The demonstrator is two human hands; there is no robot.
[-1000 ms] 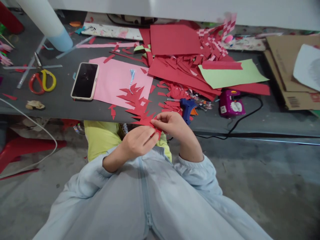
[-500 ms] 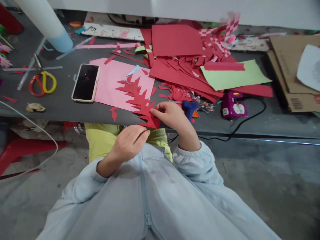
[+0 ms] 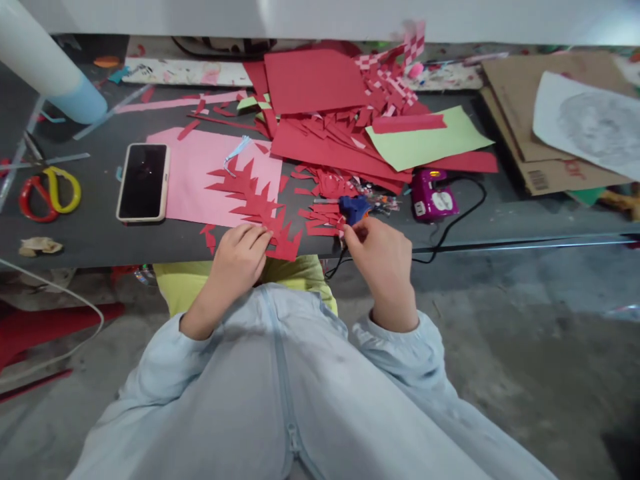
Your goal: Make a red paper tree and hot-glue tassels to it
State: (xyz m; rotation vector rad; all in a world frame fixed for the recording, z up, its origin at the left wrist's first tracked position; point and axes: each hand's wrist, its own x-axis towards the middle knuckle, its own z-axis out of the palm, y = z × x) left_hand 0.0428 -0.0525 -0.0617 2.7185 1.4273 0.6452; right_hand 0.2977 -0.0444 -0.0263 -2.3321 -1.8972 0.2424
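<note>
My left hand [image 3: 241, 253] lies over the lower left side of a jagged red paper cutout [image 3: 253, 200], its fingers extended side by side with the tips on the paper. The thumb is hidden. My right hand [image 3: 383, 260] is at the table edge, thumb and forefinger pinched at the end of a red paper strip [image 3: 324, 231], among several such strips. Just beyond these fingers lies a blue glue gun [image 3: 353, 208], its handle partly covered by the hand. Under the cutout is a pink sheet [image 3: 187, 180] with a light blue tassel [image 3: 237, 152] on it.
A phone [image 3: 143, 182] lies left of the pink sheet, scissors [image 3: 50, 193] farther left. Red sheets [image 3: 315, 83], scraps and a green sheet [image 3: 425, 143] fill the back. To the right are a purple box [image 3: 434, 195] with a black cable and some cardboard [image 3: 525, 120].
My right hand has left the cutout and moved right to the red strips beside the glue gun. My left hand has come forward onto the cutout. The view has shifted right.
</note>
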